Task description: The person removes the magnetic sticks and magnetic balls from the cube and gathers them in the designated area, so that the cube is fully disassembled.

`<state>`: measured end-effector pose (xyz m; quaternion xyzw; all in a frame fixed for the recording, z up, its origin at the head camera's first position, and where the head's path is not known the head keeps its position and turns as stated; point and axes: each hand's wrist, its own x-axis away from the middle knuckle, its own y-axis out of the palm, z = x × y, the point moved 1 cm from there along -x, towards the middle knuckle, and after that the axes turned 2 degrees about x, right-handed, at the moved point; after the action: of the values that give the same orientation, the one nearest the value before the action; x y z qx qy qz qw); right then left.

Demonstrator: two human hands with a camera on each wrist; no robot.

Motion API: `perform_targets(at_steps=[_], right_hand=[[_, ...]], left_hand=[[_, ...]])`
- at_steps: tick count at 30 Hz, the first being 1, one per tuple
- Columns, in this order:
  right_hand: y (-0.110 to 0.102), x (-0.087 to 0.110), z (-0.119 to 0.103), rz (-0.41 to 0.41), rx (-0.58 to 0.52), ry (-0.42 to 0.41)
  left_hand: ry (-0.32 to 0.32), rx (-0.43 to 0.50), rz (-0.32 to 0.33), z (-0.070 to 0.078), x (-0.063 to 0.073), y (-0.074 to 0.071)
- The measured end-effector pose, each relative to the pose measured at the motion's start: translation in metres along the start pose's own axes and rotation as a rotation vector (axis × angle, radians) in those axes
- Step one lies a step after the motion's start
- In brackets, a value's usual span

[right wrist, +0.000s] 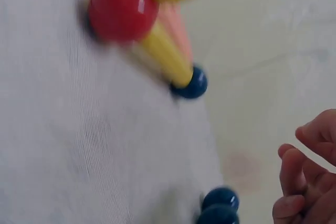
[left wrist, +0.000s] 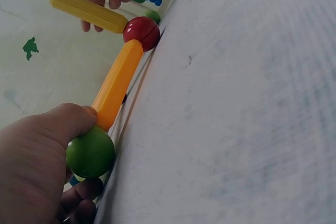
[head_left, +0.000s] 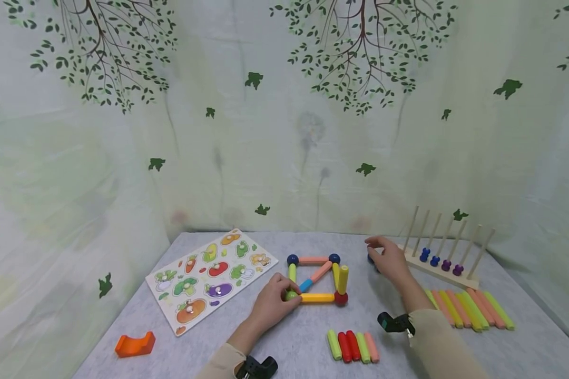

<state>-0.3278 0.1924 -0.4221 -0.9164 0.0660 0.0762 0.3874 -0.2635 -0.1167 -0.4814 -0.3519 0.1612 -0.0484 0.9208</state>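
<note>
A frame of rods and balls lies on the table in the head view. At its near left corner my left hand [head_left: 274,302] grips the green ball [left wrist: 90,152], thumb beside the orange rod [left wrist: 118,85]. That rod runs to a red ball [head_left: 341,298], from which a yellow rod [head_left: 343,279] stands up. A pink-and-blue diagonal [head_left: 316,276] crosses the frame, and dark blue balls [head_left: 334,258] mark the far corners. My right hand [head_left: 389,258] is over the table right of the frame, fingers bent and empty, near loose dark blue balls [right wrist: 219,199].
Behind my right hand stands a wooden peg rack [head_left: 443,269] with blue and purple beads. Loose rods lie in rows, one at right [head_left: 469,309], one in front [head_left: 353,346]. At left are a vegetable puzzle board [head_left: 204,305] and an orange curved block [head_left: 135,345].
</note>
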Motion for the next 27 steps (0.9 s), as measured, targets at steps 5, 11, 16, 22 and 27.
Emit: perform_targets(at_steps=[5,11,16,22,27], right_hand=[[0.004,0.033,-0.018,-0.067,-0.203,-0.046],[0.008,0.06,-0.03,-0.201,-0.268,-0.164],[0.011,0.068,-0.031,-0.286,-0.154,-0.309],[0.012,0.068,-0.03,-0.249,-0.08,-0.357],[0.013,0.066,-0.027,-0.209,-0.077,-0.282]], left_hand=[[0.005,-0.004,-0.003,-0.001,0.0,0.002],[0.002,-0.007,-0.012,-0.001,-0.001,0.002],[-0.004,-0.006,-0.016,-0.002,0.001,0.001],[-0.002,-0.007,-0.007,-0.003,0.0,0.001],[-0.004,-0.011,-0.006,-0.001,-0.001,0.001]])
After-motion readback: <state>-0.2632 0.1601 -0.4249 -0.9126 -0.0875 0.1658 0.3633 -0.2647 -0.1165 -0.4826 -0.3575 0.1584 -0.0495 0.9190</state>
